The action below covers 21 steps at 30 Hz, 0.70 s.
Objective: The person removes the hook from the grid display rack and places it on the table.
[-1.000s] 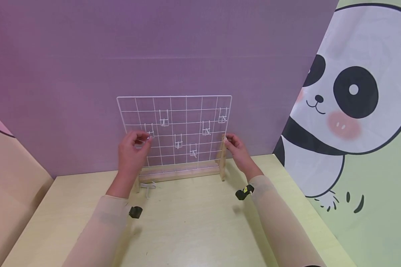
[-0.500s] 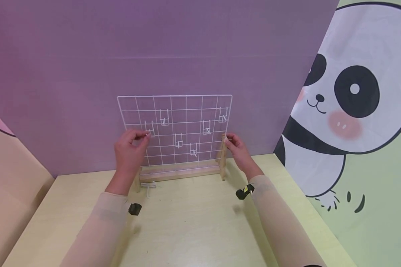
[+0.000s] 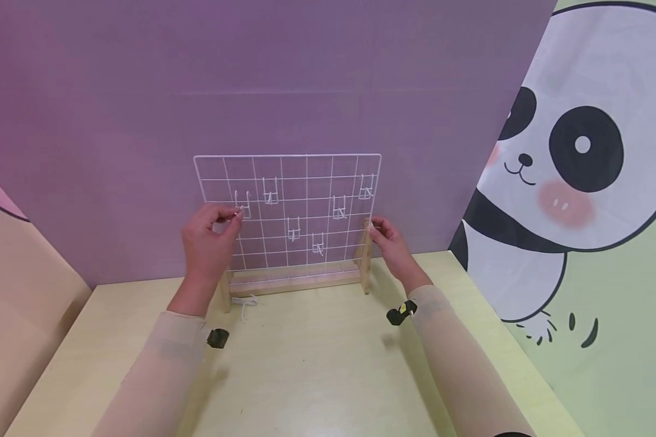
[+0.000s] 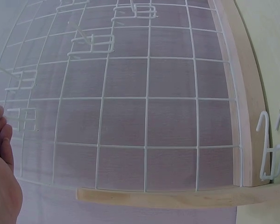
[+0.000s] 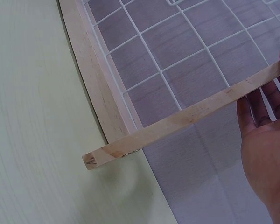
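A white wire grid panel [image 3: 290,155] stands upright in a wooden stand [image 3: 365,261]. My left hand [image 3: 205,246] is at the panel's left side, thumb and fingertips pinching a white wire hook [image 3: 243,215]. Whether that hook touches the grid wires I cannot tell. In the left wrist view only part of the left hand [image 4: 3,172] shows, beside the hook [image 4: 35,119]. My right hand [image 3: 392,247] grips the stand's right upright [image 5: 191,114] near its top, at the panel's edge. Several similar hooks [image 3: 294,230] hang on the grid.
One more white hook [image 3: 245,301] lies on the pale wooden table [image 3: 306,364], just in front of the stand's left foot. Behind the panel rises a purple backdrop [image 3: 306,54]. A panda picture [image 3: 574,212] covers the wall at right.
My left hand has moved slightly up and to the left, raising the pinched hook along the panel. The right hand stays in place on the upright.
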Each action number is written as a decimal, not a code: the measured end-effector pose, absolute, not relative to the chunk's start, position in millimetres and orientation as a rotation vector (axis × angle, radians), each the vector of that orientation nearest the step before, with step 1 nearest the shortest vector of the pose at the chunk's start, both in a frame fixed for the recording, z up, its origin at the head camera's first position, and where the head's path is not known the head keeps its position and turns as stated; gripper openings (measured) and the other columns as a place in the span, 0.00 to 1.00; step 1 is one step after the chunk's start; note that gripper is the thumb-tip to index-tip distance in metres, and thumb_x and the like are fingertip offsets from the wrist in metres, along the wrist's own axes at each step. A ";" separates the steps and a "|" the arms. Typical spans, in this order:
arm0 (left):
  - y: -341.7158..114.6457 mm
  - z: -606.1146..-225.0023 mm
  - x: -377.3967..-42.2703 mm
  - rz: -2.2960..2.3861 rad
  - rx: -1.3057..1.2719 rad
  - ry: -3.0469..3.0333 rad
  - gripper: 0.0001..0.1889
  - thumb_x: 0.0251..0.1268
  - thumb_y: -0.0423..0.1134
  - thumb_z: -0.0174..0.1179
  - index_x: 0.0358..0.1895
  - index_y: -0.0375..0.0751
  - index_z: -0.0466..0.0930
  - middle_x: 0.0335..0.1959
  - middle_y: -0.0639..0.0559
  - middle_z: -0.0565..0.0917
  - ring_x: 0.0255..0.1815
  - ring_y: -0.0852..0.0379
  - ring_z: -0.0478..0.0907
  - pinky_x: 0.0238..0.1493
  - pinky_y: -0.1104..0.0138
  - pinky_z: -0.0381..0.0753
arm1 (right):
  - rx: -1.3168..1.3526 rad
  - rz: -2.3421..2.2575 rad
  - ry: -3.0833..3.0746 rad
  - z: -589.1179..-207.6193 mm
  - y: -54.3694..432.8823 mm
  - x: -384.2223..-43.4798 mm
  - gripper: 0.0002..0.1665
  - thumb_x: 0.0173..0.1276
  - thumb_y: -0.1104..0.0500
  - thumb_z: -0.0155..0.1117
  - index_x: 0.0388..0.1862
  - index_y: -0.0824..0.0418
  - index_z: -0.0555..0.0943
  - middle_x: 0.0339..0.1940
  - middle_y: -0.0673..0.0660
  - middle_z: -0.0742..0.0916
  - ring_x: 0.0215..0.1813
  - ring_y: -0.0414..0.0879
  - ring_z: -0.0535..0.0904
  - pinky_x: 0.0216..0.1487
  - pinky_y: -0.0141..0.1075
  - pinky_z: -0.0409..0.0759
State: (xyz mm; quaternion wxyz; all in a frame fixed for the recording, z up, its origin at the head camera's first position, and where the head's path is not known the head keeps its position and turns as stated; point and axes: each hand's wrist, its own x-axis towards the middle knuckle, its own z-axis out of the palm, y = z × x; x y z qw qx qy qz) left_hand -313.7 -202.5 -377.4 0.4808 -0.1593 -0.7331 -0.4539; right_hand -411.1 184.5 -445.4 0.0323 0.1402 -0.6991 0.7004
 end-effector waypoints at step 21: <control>-207.6 -390.5 -303.1 -1.049 -0.512 -1.819 0.05 0.65 0.19 0.72 0.39 0.30 0.91 0.36 0.40 0.91 0.40 0.67 0.80 0.49 0.79 0.78 | 0.440 2.153 -2.150 -447.1 185.8 -412.5 0.20 0.89 0.61 0.58 0.73 0.68 0.75 0.61 0.54 0.83 0.66 0.47 0.78 0.82 0.51 0.68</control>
